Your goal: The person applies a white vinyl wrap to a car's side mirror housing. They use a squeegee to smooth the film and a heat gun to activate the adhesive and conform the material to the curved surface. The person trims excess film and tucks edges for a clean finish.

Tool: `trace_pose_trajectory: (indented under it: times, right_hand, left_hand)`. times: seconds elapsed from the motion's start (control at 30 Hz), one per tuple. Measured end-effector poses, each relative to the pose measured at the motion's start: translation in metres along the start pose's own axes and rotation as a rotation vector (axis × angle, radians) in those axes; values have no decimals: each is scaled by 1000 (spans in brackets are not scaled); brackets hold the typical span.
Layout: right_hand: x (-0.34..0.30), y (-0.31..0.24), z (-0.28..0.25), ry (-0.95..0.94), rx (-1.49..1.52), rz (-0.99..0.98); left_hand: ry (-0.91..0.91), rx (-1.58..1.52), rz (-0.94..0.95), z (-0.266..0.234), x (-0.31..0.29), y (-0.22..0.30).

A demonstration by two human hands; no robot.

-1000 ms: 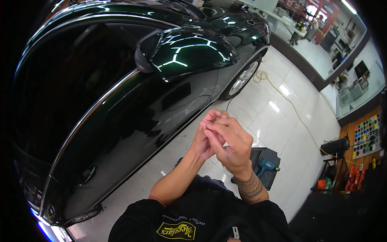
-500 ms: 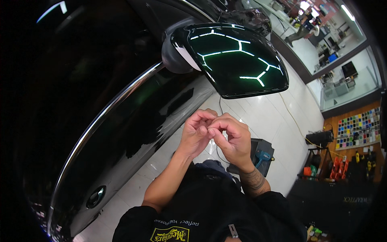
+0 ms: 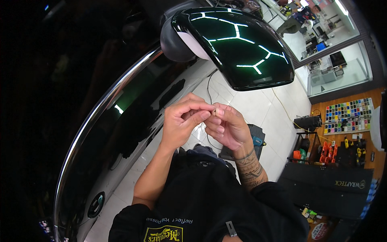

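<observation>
My left hand and my right hand meet in front of my chest, fingertips touching. Both are closed, thumb against forefinger. Whatever lies between the tips is too small to make out. Just beyond them hangs the glossy black side mirror of a car, its cap reflecting white angular light lines. Neither hand touches it. The car's dark door curves along my left, with a chrome trim strip and a door handle.
Behind my right wrist a blue power tool rests on a dark case. A yellow cord crosses the tiled floor. Farther right are a colour swatch board and a black panel; a person appears near the glass-walled room.
My hands have shifted slightly left, and the right has turned so its curled fingers and palm show. The mirror sits higher in view as the head view has moved.
</observation>
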State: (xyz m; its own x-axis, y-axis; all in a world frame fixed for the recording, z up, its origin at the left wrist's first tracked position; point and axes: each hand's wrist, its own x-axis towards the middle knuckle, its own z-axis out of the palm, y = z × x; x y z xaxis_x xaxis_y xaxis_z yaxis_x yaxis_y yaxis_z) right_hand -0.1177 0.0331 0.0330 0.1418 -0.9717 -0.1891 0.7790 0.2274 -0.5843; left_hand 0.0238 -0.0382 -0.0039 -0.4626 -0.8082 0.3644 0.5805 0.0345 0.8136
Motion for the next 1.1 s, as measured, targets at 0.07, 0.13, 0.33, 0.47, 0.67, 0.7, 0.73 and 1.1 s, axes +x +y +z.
trace_pose_trajectory:
  times: [0.07,0.13,0.33,0.47,0.67,0.7,0.73,1.1]
  right_hand:
    - [3,2,-2,-14,34,28]
    - [4,2,0,-9,45,68]
    - [9,1,1,-18,11,104]
    - [11,4,-1,-20,10,88]
    - [12,9,-6,18,-5,77]
    - [11,10,-8,29,10,78]
    - [11,11,-11,39,24,79]
    - [-13,-19,11,87,-1555,-830]
  left_hand:
    - [-7,36,20,-3,2,4]
    - [-22,90,35,-6,3,8]
    - [-64,351,213,-14,6,14]
    - [-56,452,257,-15,5,16]
    - [-41,521,336,-14,1,6]
    - [-48,553,361,-14,0,4]
    - [-54,586,386,-13,0,2]
    - [316,95,75,2,-23,-24]
